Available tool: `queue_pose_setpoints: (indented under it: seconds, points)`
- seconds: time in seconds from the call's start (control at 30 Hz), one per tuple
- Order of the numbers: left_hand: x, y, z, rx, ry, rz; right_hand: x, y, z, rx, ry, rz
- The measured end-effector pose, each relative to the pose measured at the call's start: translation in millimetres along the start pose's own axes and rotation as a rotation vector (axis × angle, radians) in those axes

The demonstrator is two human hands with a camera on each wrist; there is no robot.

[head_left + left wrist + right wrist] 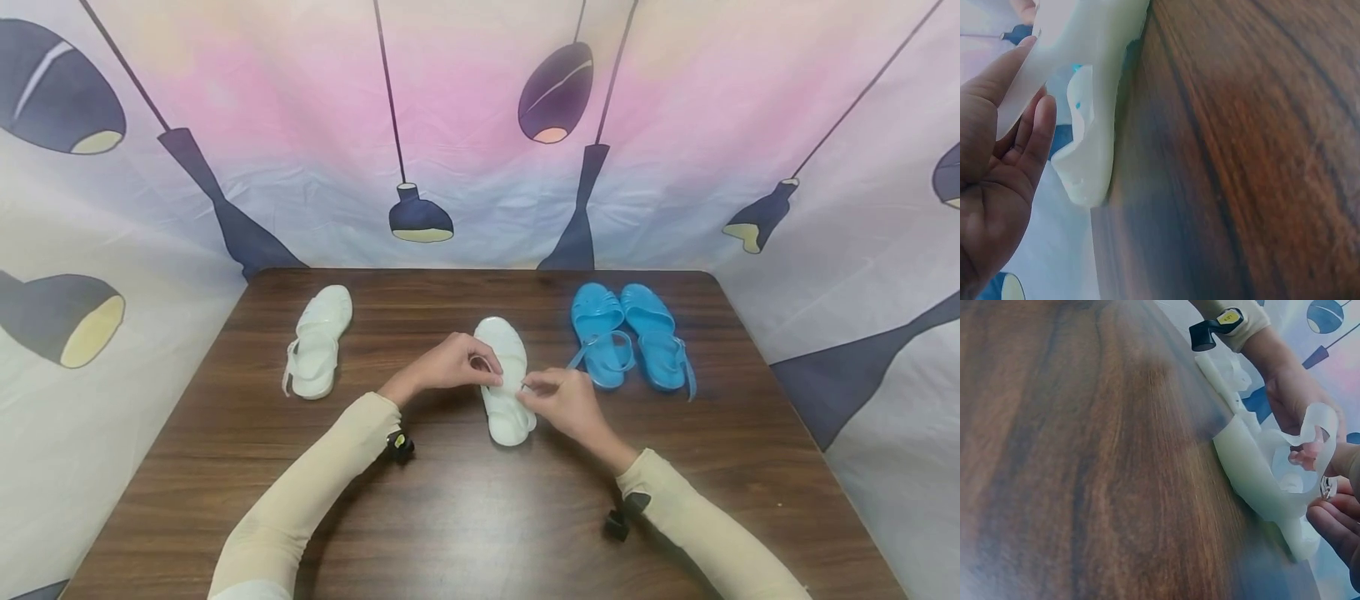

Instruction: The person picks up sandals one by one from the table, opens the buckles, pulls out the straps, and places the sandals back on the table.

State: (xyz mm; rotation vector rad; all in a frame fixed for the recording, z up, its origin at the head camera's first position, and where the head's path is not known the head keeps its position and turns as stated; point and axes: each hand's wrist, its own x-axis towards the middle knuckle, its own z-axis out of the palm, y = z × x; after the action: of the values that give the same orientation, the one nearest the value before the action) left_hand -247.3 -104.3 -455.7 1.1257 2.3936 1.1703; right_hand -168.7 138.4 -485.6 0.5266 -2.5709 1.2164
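Observation:
A white sandal lies on the table between both hands, its toe toward the back. My left hand reaches over it from the left and pinches its pale strap between thumb and fingers. From the right, my right hand pinches at the small metal buckle on the sandal's side. In the right wrist view the strap loops up above the sole. Whether the strap's end is through the buckle cannot be made out.
A second white sandal lies at the left of the brown wooden table. Two blue sandals, one beside the other, lie at the back right. A cloth printed with lamps hangs behind and at the sides.

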Motion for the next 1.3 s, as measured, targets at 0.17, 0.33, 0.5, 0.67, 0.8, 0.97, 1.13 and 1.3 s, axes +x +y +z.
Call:
queue_pose_setpoints:
  seconds: [0.17, 0.33, 0.5, 0.67, 0.8, 0.97, 1.13, 1.3]
  points:
    - [-1.7, -4.0, -3.1, -0.006, 0.014, -0.002, -0.3, 1, -1, 0.004, 0.008, -0.002]
    - [-1.1, -7.2, -4.1, -0.003, 0.010, -0.013, -1.1, 1, -1, 0.007, 0.018, 0.011]
    - [-5.5, -7.9, -7.4, -0.018, 0.034, -0.046, -2.4, 1, -1, 0.028, 0.016, 0.032]
    - [-9.1, -7.8, -14.8, -0.005, 0.073, -0.029, -3.1, 2, -3, 0.044, 0.022, 0.041]
    - [-11.9, -10.4, -21.1, -0.011, 0.112, -0.028, -4.1, 4, -5, 0.067, 0.024, 0.056]
    - [-5.3, -8.8, -24.1, -0.023, 0.130, -0.010, -4.1, 7, -5, 0.103, 0.007, 0.071]
    - [9.6, -3.4, -23.5, 0.011, 0.091, 0.003, -2.7, 5, -6, 0.088, -0.054, 0.103]
    - [26.6, -1.8, -19.4, 0.082, 0.001, 0.032, -1.2, 3, -8, 0.058, -0.112, 0.150]
